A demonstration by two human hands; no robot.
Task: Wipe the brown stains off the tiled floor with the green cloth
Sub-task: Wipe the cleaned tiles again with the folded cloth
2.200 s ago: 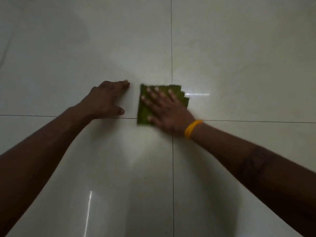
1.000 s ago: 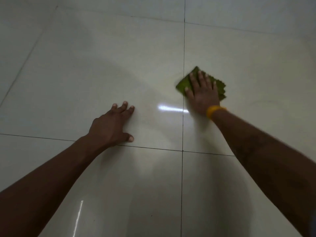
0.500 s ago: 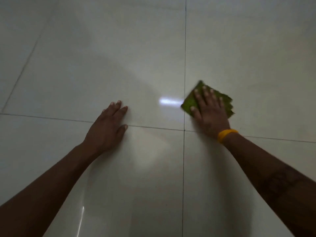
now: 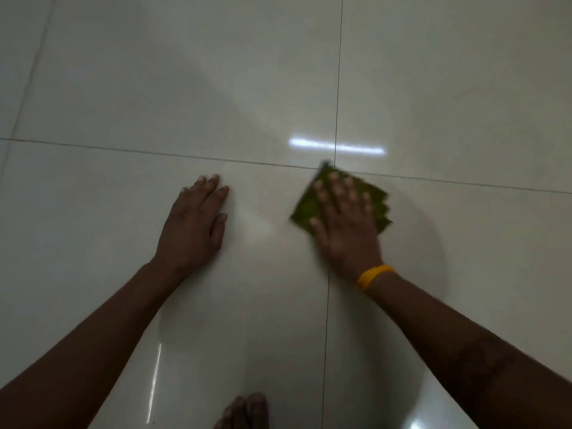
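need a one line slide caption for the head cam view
Right hand presses the green cloth flat near a tile joint while the left hand rests on the tiled floor.

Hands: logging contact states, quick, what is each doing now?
Left hand: open, flat on the pale tiled floor.
Right hand: open, pressing the green cloth.

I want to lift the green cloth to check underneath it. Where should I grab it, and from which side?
Probably pinch the bare left corner of the green cloth, coming in from the left. The right hand lies flat over its middle with straight fingers, and only the edges stick out; that left flap faces open floor toward the left hand.
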